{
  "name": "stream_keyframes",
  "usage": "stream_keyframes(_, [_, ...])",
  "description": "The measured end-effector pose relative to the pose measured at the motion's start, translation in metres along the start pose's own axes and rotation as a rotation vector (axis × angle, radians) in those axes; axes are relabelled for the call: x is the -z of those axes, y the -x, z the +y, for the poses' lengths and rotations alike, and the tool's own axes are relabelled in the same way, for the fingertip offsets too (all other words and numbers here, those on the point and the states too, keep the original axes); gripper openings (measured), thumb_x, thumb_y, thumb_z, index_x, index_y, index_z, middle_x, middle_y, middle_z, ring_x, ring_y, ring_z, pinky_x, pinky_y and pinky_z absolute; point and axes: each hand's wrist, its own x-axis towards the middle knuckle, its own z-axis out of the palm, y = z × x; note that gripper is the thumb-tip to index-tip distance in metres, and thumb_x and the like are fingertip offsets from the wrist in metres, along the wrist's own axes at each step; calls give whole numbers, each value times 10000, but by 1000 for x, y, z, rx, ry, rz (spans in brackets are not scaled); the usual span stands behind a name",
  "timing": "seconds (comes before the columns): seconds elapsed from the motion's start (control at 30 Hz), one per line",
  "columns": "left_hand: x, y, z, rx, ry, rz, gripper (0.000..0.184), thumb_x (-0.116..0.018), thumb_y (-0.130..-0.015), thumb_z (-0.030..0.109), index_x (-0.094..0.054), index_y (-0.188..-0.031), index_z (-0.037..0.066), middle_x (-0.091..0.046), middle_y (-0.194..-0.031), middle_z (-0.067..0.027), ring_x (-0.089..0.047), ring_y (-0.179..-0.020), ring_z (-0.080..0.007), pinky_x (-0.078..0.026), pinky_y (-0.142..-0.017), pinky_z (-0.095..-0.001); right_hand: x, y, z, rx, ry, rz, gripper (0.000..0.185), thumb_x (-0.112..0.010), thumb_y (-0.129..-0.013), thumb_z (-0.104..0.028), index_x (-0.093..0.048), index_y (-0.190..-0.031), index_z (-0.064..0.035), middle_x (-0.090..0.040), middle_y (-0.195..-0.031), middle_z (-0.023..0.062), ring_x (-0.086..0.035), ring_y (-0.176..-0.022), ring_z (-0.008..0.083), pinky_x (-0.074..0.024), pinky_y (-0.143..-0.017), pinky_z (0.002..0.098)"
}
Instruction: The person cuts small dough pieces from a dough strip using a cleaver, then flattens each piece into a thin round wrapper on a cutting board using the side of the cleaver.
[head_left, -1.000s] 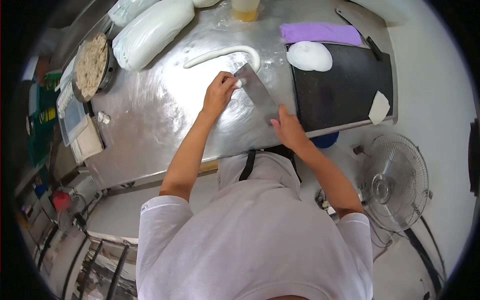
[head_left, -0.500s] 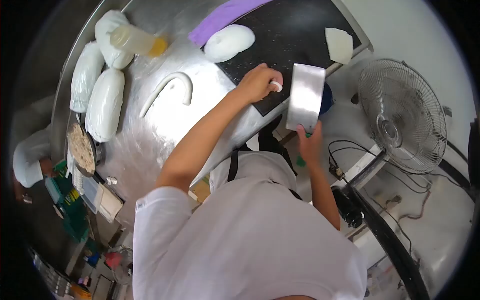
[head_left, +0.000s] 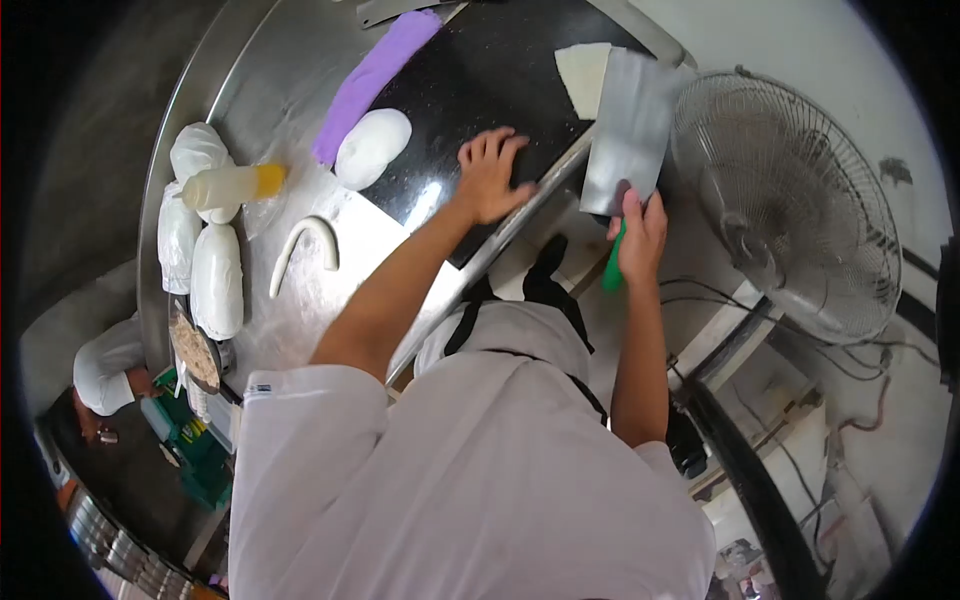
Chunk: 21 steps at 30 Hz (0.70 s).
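Note:
My left hand lies palm down with fingers spread on the black board, near its front edge; nothing shows in it. My right hand is closed around the green handle of a broad cleaver, held up off the table's front edge with the blade pointing away from me. Behind the blade, a pale flat piece sits at the board's right edge. A smooth white dough round rests at the board's left edge, beside a long purple strip, dough or cloth. A curved white dough rope lies on the metal table.
Plastic-wrapped white rolls and a squeeze bottle with a yellow cap are at the table's left. Below them is a pan of pale crumbly food. A wire-caged fan stands close on the right. Another person bends at far left.
My left hand has opened from its grip on a small white piece, which no longer shows. The cleaver has moved up and right relative to my body. The view has turned, shifting the table leftward.

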Motion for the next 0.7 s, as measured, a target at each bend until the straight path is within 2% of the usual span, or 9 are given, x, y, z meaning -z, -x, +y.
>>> stream_keyframes(0.07, [-2, 15, -2, -288, -300, -79, 918, -723, -767, 587, -440, -1536, 174, -276, -1653, -159, -182, -1557, -362, -107, -1250, -602, -1, -45, 3, 71, -2, -36, 295, -513, -1098, -302, -602, -1086, -21, -560, -734, 30, -502, -545, 99, -443, -504, 274])
stream_keyframes(0.13, [1, 15, 0, -211, -274, -166, 1002, -708, -754, 663, -422, -1557, 136, -190, -1708, -150, -96, -1594, -342, -77, -1261, -595, -7, -77, 21, 78, -111, -9, 303, -521, -1090, -286, -608, -1148, -2, -570, -798, 24, -507, -591, 99, -447, -547, 287])
stream_keyframes(0.2, [7, 8, 1, -239, -289, -175, 994, -720, -732, 653, -471, -1518, 97, -222, -1693, -158, -132, -1584, -345, -93, -1258, -599, -9, -119, 55, 49, -20, 9, 332, -538, -1084, -312, -622, -1129, 6, -584, -784, 46, -548, -626, 102, -461, -562, 298])
stream_keyframes(0.23, [7, 5, 0, -225, -278, -179, 994, -720, -732, 653, -471, -1518, 97, -222, -1693, -158, -132, -1584, -345, -93, -1258, -599, 1, -141, 91, 1, 338, -11, 336, -548, -1081, -320, -630, -1108, 5, -594, -778, 53, -556, -618, 95, -453, -539, 292])
stream_keyframes(0.33, [8, 6, -6, -240, -137, -139, 921, -767, -675, 599, -574, -1390, 52, -285, -1660, -189, -232, -1552, -363, -157, -1243, -588, 2, -169, 75, -123, 626, -12, 400, -590, -1059, -368, -645, -1005, 25, -627, -759, 127, -603, -628, 173, -477, -546, 368])
stream_keyframes(0.4, [4, 9, -12, -264, -62, -41, 858, -785, -649, 576, -609, -1292, 36, -354, -1621, -196, -313, -1513, -374, -211, -1219, -585, -13, -163, 16, -279, 394, 119, 471, -601, -1044, -413, -635, -993, 54, -629, -763, 191, -619, -678, 294, -498, -661, 465])
stream_keyframes(0.43, [4, 11, -10, -273, -27, 3, 837, -798, -626, 556, -609, -1255, 38, -390, -1595, -201, -356, -1487, -379, -232, -1205, -586, -13, -163, 17, -191, 284, 164, 528, -607, -1032, -453, -621, -1008, 74, -615, -754, 223, -611, -743, 369, -484, -752, 525])
stream_keyframes(0.53, [2, 9, -8, -300, 29, 72, 769, -811, -602, 515, -619, -1174, 39, -449, -1548, -207, -409, -1446, -385, -268, -1179, -583, -3, -156, 70, -158, 740, 73, 533, -600, -1038, -456, -624, -1035, 76, -661, -806, 229, -648, -770, 380, -504, -758, 504])
stream_keyframes(0.7, [2, 8, -12, -353, 44, 148, 694, -821, -619, 450, -601, -1148, 57, -482, -1512, -188, -431, -1421, -372, -274, -1171, -576, 5, -72, 80, -246, 729, 66, 561, -598, -1032, -472, -646, -1027, 87, -715, -975, 289, -698, -915, 445, -519, -828, 484])
